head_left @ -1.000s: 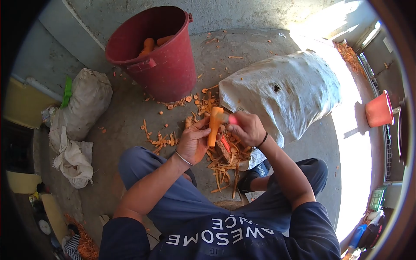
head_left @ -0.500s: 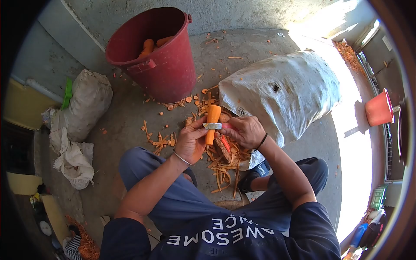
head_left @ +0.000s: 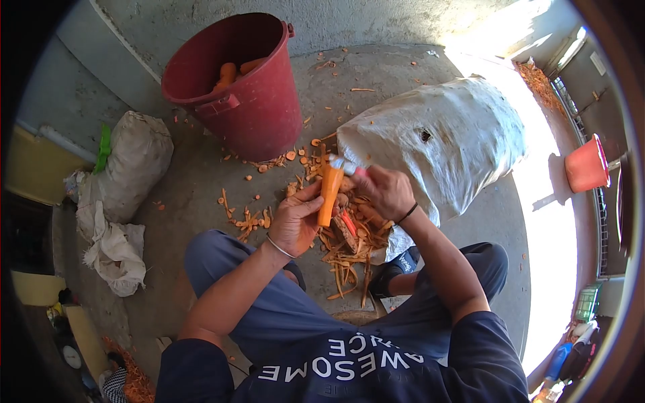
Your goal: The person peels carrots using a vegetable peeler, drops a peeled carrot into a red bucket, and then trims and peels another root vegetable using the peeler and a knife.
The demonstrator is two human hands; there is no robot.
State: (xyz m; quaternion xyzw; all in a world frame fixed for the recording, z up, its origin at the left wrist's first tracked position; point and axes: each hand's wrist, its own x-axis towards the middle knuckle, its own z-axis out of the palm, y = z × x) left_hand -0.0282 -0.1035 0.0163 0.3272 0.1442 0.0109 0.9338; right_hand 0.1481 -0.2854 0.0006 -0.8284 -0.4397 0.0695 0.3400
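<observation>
My left hand is closed around a peeled orange carrot, which stands nearly upright with its thicker end away from me. My right hand grips the pinkish-red handle of a peeler. The pale metal head of this tool is at the carrot's far end; whether it touches there is hard to tell. Below both hands lies a heap of carrot peelings on the floor, with a red-handled object among them, partly hidden.
A dark red bucket holding several carrots stands beyond my left hand. A large whitish sack lies at the right, its near end by the peelings. Other sacks sit at the left. A small red bucket is far right.
My right hand has moved the peeler from across the carrot's middle to its far end. The carrot leans slightly more, and my left hand still holds it.
</observation>
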